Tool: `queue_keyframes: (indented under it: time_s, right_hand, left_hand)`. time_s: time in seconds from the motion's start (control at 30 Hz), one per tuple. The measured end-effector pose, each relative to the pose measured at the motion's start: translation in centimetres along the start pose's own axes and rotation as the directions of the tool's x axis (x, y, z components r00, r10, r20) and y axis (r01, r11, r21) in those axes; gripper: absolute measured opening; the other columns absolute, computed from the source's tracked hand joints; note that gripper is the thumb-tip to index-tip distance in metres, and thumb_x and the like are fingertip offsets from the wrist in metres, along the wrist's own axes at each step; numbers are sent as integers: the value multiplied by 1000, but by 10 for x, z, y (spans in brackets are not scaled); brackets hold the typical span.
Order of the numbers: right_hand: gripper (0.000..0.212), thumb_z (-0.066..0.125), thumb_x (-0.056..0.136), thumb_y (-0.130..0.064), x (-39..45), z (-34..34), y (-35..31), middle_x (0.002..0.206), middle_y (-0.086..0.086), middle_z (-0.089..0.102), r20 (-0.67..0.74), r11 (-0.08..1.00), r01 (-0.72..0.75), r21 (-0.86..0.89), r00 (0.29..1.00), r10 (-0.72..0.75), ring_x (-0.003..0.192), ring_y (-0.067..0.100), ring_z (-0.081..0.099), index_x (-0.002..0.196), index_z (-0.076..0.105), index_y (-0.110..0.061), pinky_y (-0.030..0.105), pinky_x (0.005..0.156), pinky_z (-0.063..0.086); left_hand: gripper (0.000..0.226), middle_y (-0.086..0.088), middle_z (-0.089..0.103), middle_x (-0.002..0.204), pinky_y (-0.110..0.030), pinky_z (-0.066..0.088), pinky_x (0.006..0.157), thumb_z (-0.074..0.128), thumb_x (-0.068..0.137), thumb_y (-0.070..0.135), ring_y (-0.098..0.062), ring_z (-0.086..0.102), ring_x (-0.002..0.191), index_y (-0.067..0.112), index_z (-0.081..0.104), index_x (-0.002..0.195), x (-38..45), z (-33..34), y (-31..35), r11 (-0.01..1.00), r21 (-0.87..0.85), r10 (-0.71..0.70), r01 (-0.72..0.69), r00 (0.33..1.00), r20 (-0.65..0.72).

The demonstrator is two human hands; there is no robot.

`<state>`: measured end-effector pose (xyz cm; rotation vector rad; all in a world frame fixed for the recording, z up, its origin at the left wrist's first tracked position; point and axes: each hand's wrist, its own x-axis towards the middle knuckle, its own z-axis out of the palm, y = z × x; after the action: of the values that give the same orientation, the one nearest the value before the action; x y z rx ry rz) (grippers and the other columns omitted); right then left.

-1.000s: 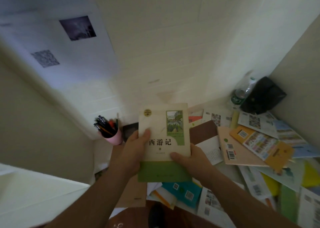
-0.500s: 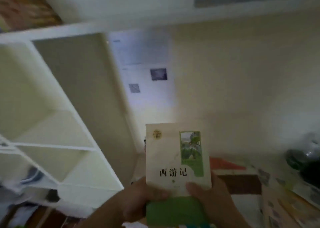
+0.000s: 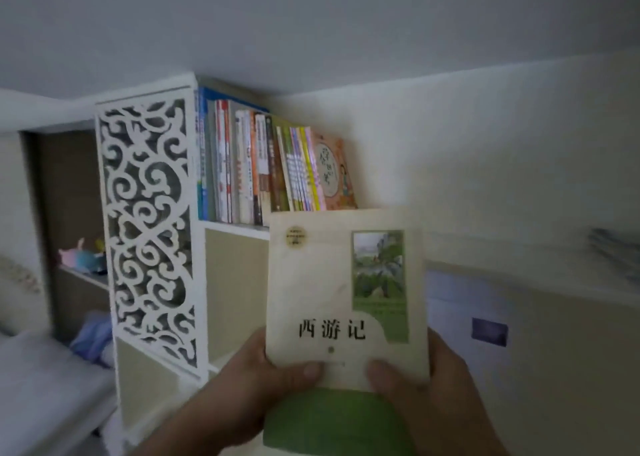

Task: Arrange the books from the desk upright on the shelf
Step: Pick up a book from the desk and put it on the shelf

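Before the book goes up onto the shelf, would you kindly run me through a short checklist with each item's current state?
1. Grip: left hand and right hand both hold the book at its lower edge: ok.
2. Book upright, cover facing the camera: ok.
3. Free space right of the leaning orange book: ok.
4. Row of books standing straight: not ok, right end leans.
5. Shelf board depth: cannot tell.

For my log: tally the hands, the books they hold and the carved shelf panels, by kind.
2 hands: left hand and right hand, both gripping the book.
1 cream-and-green paperback book.
1 white carved fretwork panel.
Total: 4.
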<state>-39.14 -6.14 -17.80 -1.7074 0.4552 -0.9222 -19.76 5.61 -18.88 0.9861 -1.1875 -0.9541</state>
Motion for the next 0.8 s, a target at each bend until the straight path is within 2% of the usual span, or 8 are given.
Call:
queue_keyframes:
  time_s: [0.03,0.13,0.2,0.27,0.4,0.53,0.63,0.8]
  right_hand:
    - [44,87,74,-48,16,15,-13,92,-15,80,-6,996,76,-51,997,-76,78,6,77,109,71,-28,19,61,58]
    - [33,66,91,-65,74,59,-49,87,-10,77,-47,943,293,-157,952,-303,75,8,73,105,69,-35,25,64,56]
    - [22,64,94,-57,125,82,-57,91,-8,74,-134,874,391,-288,887,-441,81,11,70,103,67,-37,28,70,56]
    - [27,72,93,-45,178,100,-62,108,-11,67,-183,782,327,-530,856,-483,94,10,66,116,60,-37,24,73,52]
    - [105,80,80,-53,252,126,-66,147,7,31,-184,555,93,-827,887,-424,131,33,43,159,11,-44,49,99,51]
    - [146,92,66,-60,281,137,-65,161,7,12,-209,426,-22,-904,894,-397,134,42,44,155,-24,-53,59,98,51]
    - [155,95,60,-59,288,138,-62,160,9,17,-223,427,-31,-904,885,-408,122,42,59,150,-30,-58,60,92,56]
    - [150,92,65,-52,288,144,-60,162,4,11,-276,419,-87,-904,867,-416,114,40,63,149,-32,-56,52,87,58]
  left_hand:
    - [41,-32,65,131,-62,54,98,75,81,-3,-52,64,120,3,72,122,-4,-20,18,995,-96,24,-35,993,-111]
    - [44,-28,71,122,-52,61,87,84,73,0,-48,69,112,4,75,116,-7,-76,51,989,13,147,-149,954,-261]
    - [38,-20,75,118,-47,63,86,86,74,1,-41,73,108,10,79,110,-9,-121,72,972,72,236,-225,906,-351]
    - [40,-10,78,114,-46,62,88,92,69,14,-32,75,104,14,80,107,-10,-157,89,947,198,317,-254,840,-440]
    - [36,8,80,100,-42,58,83,88,70,21,-16,77,88,22,75,104,-4,-217,106,920,323,369,-220,762,-533]
    - [62,4,80,107,-54,57,92,100,46,46,-29,75,101,35,79,103,0,-265,112,945,272,313,-184,756,-575]
    - [74,4,80,106,-57,55,95,96,34,55,-32,75,102,36,78,102,1,-285,107,958,237,276,-164,760,-589]
    - [65,7,81,98,-57,55,95,104,47,45,-29,74,98,28,78,104,3,-286,102,956,269,262,-121,766,-587]
